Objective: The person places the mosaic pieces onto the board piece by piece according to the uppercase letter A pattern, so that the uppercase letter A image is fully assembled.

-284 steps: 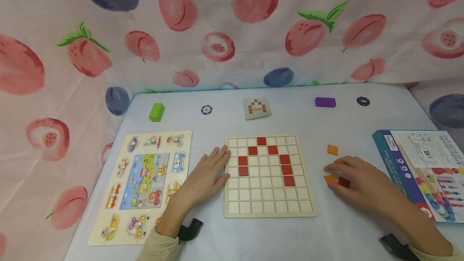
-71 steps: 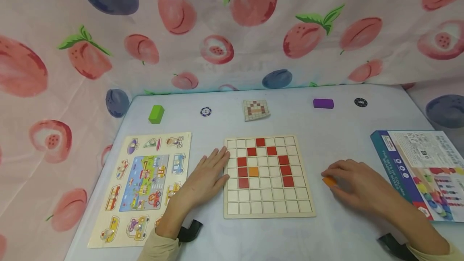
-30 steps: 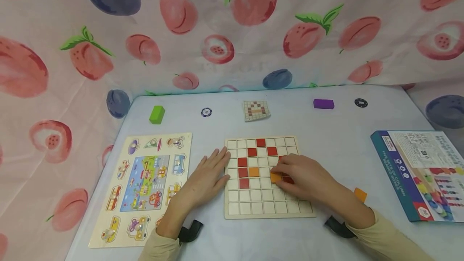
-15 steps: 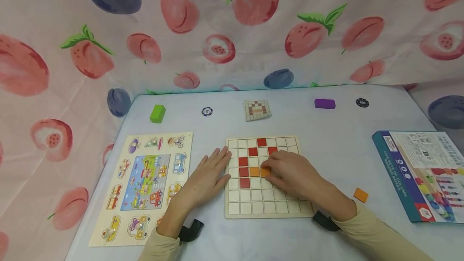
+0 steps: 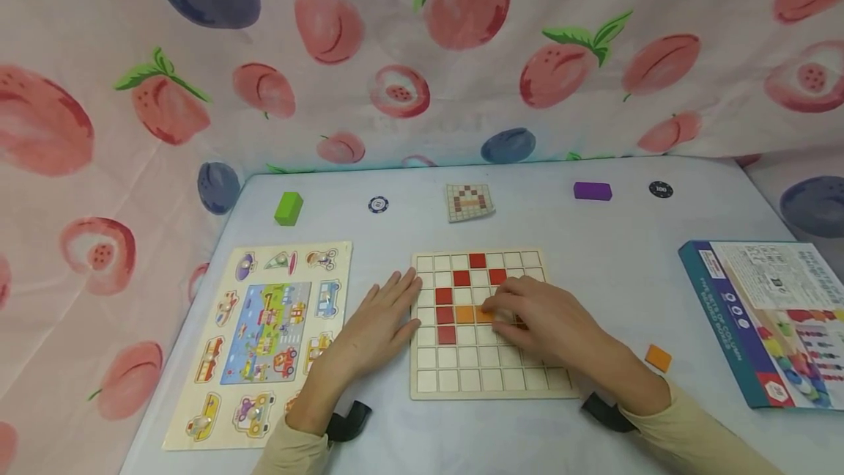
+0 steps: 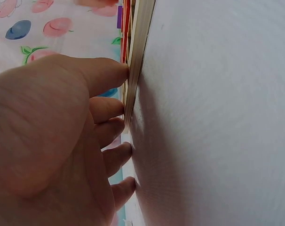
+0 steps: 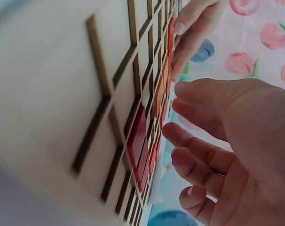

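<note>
A wooden grid board (image 5: 491, 380) lies in the middle of the table with several red tiles (image 5: 477, 261) set in it. Two orange tiles sit side by side in its fourth row, the first orange tile (image 5: 464, 314) and the second orange tile (image 5: 482, 315). My right hand (image 5: 534, 317) hovers over the board with loosely spread fingers, fingertips just right of the second orange tile, holding nothing (image 7: 217, 141). My left hand (image 5: 376, 325) lies flat on the table, fingertips against the board's left edge (image 6: 138, 42). Red tiles (image 7: 138, 134) also show in the right wrist view.
A loose orange tile (image 5: 657, 358) lies right of the board. A vehicle puzzle (image 5: 264, 336) is at left, a game box (image 5: 771, 314) at right. Along the back: green block (image 5: 288, 208), poker chip (image 5: 378, 204), pattern card (image 5: 469, 201), purple block (image 5: 592, 190), dark chip (image 5: 660, 189).
My right hand brought an orange tile from the table at right onto the board, set it beside the first orange tile, and has let go. The left hand has stayed put.
</note>
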Tool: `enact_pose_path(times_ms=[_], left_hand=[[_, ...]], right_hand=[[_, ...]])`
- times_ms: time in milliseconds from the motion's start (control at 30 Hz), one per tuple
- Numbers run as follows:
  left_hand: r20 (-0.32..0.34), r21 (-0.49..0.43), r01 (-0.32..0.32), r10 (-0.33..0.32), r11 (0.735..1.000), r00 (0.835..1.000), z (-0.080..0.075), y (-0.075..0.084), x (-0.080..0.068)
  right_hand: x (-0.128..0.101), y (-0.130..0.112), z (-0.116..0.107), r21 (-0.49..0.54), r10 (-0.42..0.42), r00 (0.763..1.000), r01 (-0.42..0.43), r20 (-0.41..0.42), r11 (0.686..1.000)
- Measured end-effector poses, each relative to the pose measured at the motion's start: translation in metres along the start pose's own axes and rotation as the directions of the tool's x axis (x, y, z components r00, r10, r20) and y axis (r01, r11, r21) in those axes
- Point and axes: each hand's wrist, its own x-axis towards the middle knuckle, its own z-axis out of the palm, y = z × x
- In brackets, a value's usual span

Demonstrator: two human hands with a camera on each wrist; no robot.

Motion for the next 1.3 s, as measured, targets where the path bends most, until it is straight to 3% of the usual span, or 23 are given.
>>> enact_pose_path(times_ms=[200,333,600,800,967,1167,1300], left_hand=[[-0.004,-0.005,-0.001,0.001,1.000,1.000,0.000,0.000,0.000],[0.001,-0.002,0.006,-0.006,1.000,1.000,0.000,0.001,0.000],[0.001,-0.005,0.008,-0.008,1.000,1.000,-0.001,0.001,0.000],[-0.003,-0.012,0.000,0.000,1.000,1.000,0.000,0.002,0.000],[0.005,-0.010,0.005,-0.005,1.000,1.000,0.000,0.001,0.000],[0.000,-0.008,0.003,-0.003,1.000,1.000,0.001,-0.001,0.000],[0.008,-0.009,0.007,-0.007,1.000,1.000,0.001,0.000,0.001]], right_hand=[[-0.027,0.015,-0.007,0.000,0.101,0.995,-0.101,-0.020,0.995],[-0.051,0.029,-0.013,0.022,0.186,0.982,-0.186,0.014,0.982],[-0.101,0.058,-0.022,0.063,0.321,0.946,-0.324,0.047,0.944],[-0.129,0.081,-0.027,0.007,0.435,0.896,-0.438,0.084,0.899],[-0.140,0.094,-0.025,-0.049,0.491,0.862,-0.489,0.126,0.871],[-0.142,0.098,-0.025,-0.039,0.542,0.830,-0.542,0.129,0.839],[-0.141,0.097,-0.027,-0.021,0.551,0.826,-0.552,0.116,0.833]])
